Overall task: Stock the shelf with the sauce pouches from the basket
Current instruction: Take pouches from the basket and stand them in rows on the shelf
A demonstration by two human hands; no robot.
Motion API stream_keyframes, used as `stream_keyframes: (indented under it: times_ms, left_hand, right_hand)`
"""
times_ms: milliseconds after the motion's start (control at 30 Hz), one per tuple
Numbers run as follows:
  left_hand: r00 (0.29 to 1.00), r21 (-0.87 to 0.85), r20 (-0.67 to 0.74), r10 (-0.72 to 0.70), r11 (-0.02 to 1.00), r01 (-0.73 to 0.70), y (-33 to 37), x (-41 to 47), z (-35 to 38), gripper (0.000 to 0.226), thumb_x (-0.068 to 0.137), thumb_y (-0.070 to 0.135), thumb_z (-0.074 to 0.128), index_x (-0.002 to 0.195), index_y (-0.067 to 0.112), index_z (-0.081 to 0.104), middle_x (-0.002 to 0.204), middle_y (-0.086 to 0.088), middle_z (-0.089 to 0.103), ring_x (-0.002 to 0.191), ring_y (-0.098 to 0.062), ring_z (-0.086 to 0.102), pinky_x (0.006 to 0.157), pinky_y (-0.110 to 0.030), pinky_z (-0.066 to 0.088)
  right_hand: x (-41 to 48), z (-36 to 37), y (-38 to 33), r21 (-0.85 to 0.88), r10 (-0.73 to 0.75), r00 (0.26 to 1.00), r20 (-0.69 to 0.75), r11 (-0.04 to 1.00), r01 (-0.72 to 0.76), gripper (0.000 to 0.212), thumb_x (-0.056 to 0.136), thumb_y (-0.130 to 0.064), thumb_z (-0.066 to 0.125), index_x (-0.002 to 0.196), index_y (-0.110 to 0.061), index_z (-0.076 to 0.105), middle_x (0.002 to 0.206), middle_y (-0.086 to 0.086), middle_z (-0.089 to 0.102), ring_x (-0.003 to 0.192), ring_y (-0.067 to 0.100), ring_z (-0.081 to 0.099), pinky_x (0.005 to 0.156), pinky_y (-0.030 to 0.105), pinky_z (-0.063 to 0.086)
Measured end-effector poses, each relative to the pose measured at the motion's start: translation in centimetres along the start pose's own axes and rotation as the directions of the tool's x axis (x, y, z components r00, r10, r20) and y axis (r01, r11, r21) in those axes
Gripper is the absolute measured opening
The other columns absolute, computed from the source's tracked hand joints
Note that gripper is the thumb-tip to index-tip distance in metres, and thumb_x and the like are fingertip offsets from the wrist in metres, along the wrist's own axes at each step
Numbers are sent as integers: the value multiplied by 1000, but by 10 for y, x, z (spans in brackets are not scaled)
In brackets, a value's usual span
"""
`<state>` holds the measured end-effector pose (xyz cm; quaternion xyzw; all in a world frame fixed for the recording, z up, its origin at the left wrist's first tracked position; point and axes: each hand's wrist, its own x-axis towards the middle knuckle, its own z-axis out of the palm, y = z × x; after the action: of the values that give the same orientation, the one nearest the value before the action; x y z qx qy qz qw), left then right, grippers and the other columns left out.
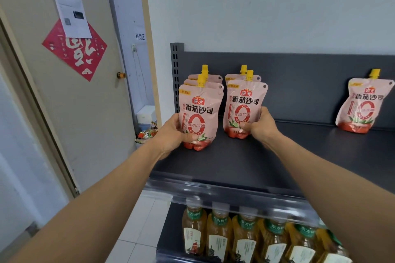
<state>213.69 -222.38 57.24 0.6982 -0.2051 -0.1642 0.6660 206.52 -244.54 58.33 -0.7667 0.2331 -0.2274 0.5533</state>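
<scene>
Pink sauce pouches with yellow caps stand on the dark shelf (245,162). At the far left of the shelf, my left hand (173,134) grips the lower left of the front pouch (199,111) of a row of three. To its right, my right hand (261,125) grips the lower right of the front pouch (243,107) of a row of two. A single pouch (363,104) leans against the back panel at the far right. No basket is in view.
Tea bottles (245,239) fill the shelf below. The slotted upright post (176,74) bounds the shelf on the left. A door with a red decoration (74,51) stands at the left, and packets and a white box (146,113) lie on the floor behind the shelf end.
</scene>
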Motion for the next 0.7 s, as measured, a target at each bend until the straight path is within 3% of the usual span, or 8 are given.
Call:
stream_keyframes:
  times_ms: [233, 400, 500, 567, 700]
  left_hand:
    - [1000, 25, -10, -26, 999, 27, 3, -2, 0, 65, 68, -13, 71, 125, 6, 49, 116, -7, 64, 114, -26, 57, 100, -45, 47]
    - [999, 36, -47, -25, 999, 27, 6, -13, 3, 64, 67, -11, 73, 122, 8, 47, 107, -1, 62, 114, -26, 56, 99, -42, 48]
    - [992, 62, -128, -2, 998, 10, 11, -24, 6, 64, 71, -6, 73, 125, 10, 42, 102, 5, 57, 111, -23, 56, 88, -34, 52]
    - [980, 128, -196, 34, 992, -9, 18, -32, 6, 69, 74, 1, 73, 133, 9, 37, 111, 3, 52, 106, -18, 52, 77, -23, 48]
    - [925, 338, -344, 165, 940, -42, 26, -50, 12, 65, 79, 11, 71, 135, 13, 37, 134, -4, 45, 110, -13, 43, 87, -25, 39]
  right_hand:
    - [-2, -1, 2, -17, 46, 999, 29, 999, -46, 67, 76, 4, 71, 131, -7, 35, 133, 10, 53, 122, 27, 52, 100, 42, 45]
    - [-14, -11, 5, -68, 49, 998, -40, 996, -52, 83, 77, -7, 73, 143, -8, 22, 138, 13, 48, 124, 28, 50, 102, 39, 43]
    - [-27, -19, 3, -133, 4, 996, -87, 991, -16, 74, 81, -10, 70, 141, -7, 28, 138, 13, 46, 123, 27, 49, 92, 31, 41]
    - [-39, -25, 0, -155, -38, 995, -88, 988, 24, 67, 82, -14, 69, 139, -7, 34, 138, 12, 47, 122, 26, 49, 93, 31, 41]
    - [-74, -41, -3, -209, -141, 987, -75, 970, 123, 51, 86, -19, 64, 132, -9, 44, 134, 8, 52, 121, 21, 50, 99, 32, 41]
